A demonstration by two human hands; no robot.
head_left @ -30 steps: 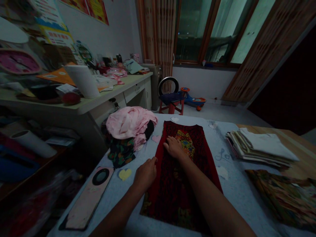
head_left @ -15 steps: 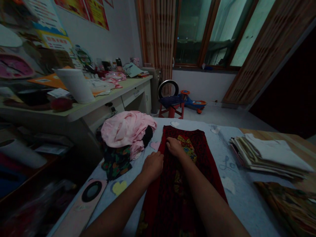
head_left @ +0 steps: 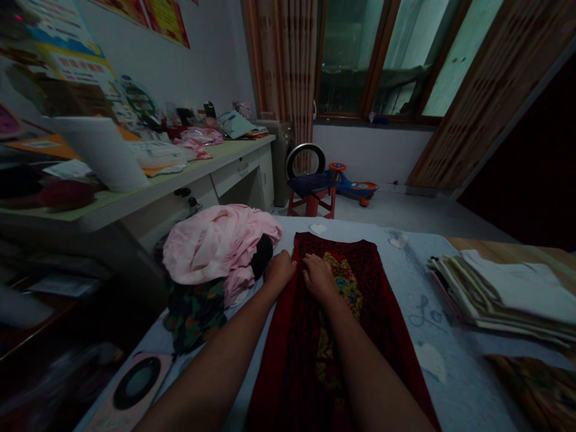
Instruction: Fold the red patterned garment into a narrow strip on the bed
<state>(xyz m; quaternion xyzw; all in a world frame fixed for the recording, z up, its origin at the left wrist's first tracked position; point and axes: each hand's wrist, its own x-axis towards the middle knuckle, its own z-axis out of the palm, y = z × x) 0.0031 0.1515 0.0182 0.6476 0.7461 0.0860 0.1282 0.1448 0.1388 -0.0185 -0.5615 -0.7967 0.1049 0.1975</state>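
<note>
A dark red garment with black patterning and a gold motif lies flat and lengthwise on the pale blue bed cover. My left hand is at its upper left edge, fingers curled closed on the border. Just to the right, my right hand rests on top of the cloth, fingers bent and slightly apart. My forearm covers part of the motif. Beside my left hand is a heap of clothes: a pink garment over a dark camouflage-like piece, with a black bit showing.
Folded clothes are stacked at the right, with a brown patterned cloth nearer me. A pink fan-like device lies at the bed's left edge. A cluttered desk runs along the left. Beyond the bed stands a red stool.
My left hand has moved up along the garment's left edge. The right hand has shifted slightly, its fingers a little more apart. The view has turned slightly right.
</note>
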